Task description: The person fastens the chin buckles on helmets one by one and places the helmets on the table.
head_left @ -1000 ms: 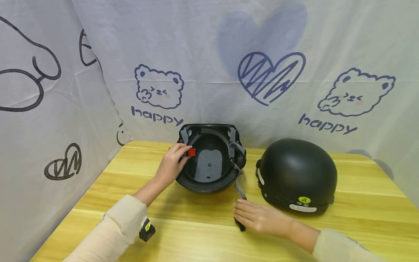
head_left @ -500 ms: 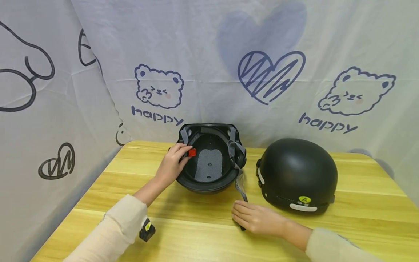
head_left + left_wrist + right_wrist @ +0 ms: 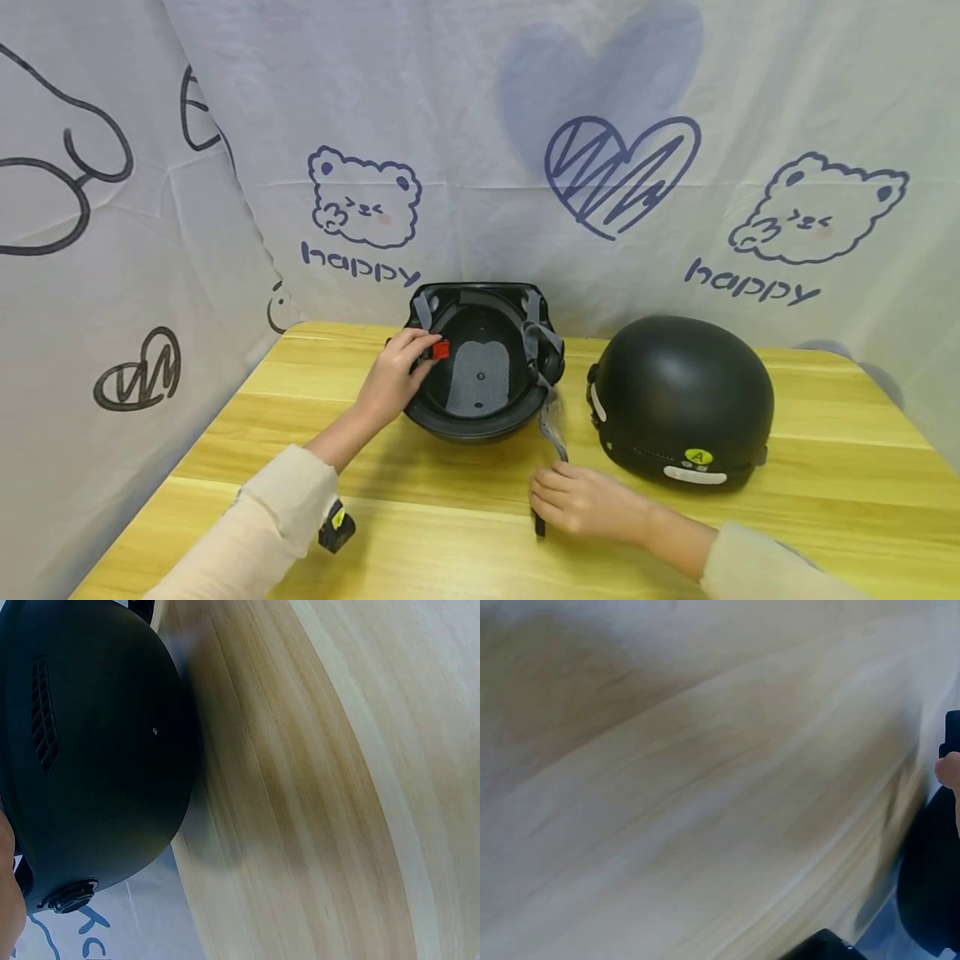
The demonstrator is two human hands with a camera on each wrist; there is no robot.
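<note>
While the left hand (image 3: 388, 379) pinches the red buckle (image 3: 441, 349) between thumb and fingertips, nearly closed, over the left side of the upturned helmet (image 3: 476, 427), the right hand (image 3: 588, 504) curls its fingers round the strap (image 3: 551, 437), whose black end pokes out below them. The upturned helmet rests near the back edge of the bench (image 3: 420, 542), its hollow facing up and toward the person, its far rim close to the cloth (image 3: 465, 108). The other helmet (image 3: 682, 400) sits dome up on the right, with a narrow strip of wood between the two. In front of the upturned helmet, wood runs to the bottom of the head view; on its left, more runs to the bench's left edge, crossed by the left forearm.

Counted: two black helmets, one red buckle, one yellow sticker (image 3: 698, 457) marked A, two white strips on the right-hand helmet, two bear drawings on the back cloth.
</note>
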